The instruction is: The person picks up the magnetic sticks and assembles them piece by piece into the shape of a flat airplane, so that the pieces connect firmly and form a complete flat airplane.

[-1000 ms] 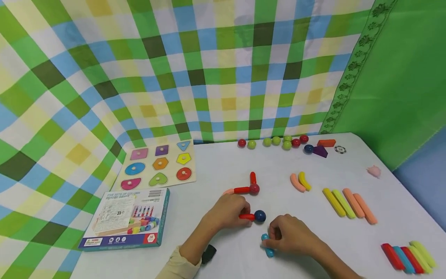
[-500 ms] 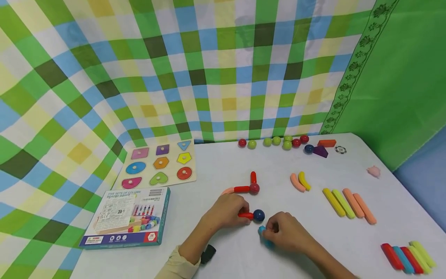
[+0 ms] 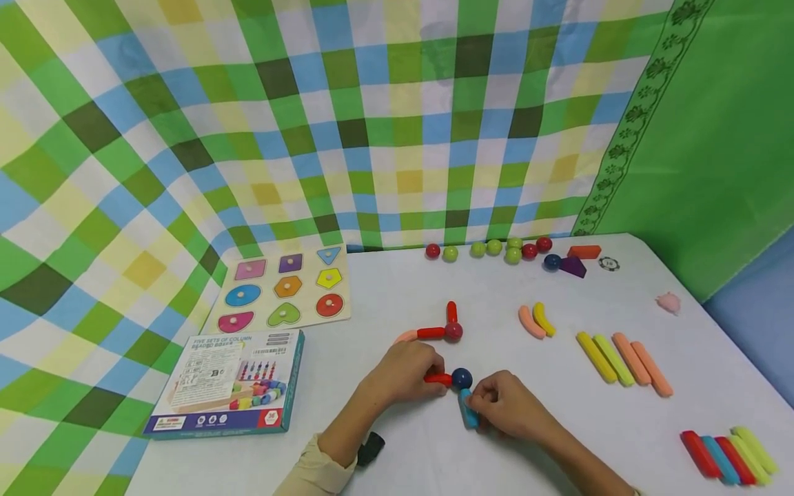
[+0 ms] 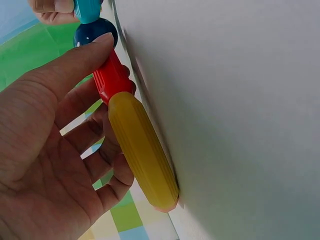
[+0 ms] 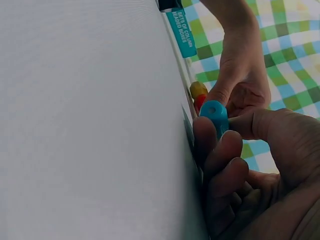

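Note:
My left hand [image 3: 406, 372] pinches a red ribbed stick [image 4: 112, 77] between thumb and fingers, the thumb tip lying where it meets a dark blue ball [image 3: 462, 379]. A yellow ribbed stick [image 4: 142, 150] continues from the red one's other end; in the head view the hand hides it. Between thumb and fingertips, my right hand [image 3: 511, 406] holds a light blue stick [image 3: 467, 412], its far end against the ball. A hole shows in the stick's near end [image 5: 213, 109]. Just beyond the left hand lies another joined piece with a red ball [image 3: 454, 331] and red sticks [image 3: 431, 333].
A boxed bead set [image 3: 226, 386] and shape puzzle board [image 3: 310, 317] lie left. Red and green balls [image 3: 494, 247] line the back. Curved pieces [image 3: 543, 319], yellow-to-orange sticks [image 3: 631, 359] and several mixed sticks [image 3: 727, 458] lie right. A black object [image 3: 371, 450] sits by the left sleeve.
My right hand has moved slightly away from me and turned the light blue stick, bringing its end against the dark blue ball. The left hand keeps its grip nearly in place.

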Action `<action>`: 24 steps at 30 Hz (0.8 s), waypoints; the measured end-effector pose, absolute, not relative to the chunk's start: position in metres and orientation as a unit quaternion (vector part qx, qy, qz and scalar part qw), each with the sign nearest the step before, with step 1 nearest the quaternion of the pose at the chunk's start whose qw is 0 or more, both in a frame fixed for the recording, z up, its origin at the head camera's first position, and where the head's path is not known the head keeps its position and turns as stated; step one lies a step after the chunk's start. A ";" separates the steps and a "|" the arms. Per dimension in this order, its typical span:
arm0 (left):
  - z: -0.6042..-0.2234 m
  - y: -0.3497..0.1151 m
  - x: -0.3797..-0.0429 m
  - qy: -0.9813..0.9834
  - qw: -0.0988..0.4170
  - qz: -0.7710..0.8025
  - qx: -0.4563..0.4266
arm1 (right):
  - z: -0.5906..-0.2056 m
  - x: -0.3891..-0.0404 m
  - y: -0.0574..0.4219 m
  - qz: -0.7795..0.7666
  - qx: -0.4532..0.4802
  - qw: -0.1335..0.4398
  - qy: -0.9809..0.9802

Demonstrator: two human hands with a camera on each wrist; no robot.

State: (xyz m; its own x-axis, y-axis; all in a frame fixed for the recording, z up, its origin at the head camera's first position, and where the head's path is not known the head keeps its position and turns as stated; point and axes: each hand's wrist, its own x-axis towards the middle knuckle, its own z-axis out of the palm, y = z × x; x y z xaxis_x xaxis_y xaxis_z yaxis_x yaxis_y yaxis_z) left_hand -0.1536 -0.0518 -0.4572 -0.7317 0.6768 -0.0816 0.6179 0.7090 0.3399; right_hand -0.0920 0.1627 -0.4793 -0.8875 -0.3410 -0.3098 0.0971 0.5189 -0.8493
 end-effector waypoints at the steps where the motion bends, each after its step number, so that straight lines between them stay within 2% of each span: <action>1: -0.457 -0.052 -0.153 0.919 0.099 0.145 0.353 | -0.479 -0.092 0.163 -0.486 -0.071 0.227 0.841; 17: -0.454 -0.054 -0.153 0.919 0.112 0.145 0.348 | -0.478 -0.096 0.162 -0.465 -0.056 0.237 0.851; 20: -0.454 -0.054 -0.152 0.918 0.117 0.150 0.347 | -0.474 -0.103 0.173 -0.459 -0.050 0.213 0.861; 24: -0.454 -0.053 -0.153 0.917 0.120 0.150 0.349 | -0.458 -0.126 0.206 -0.458 -0.007 0.143 0.877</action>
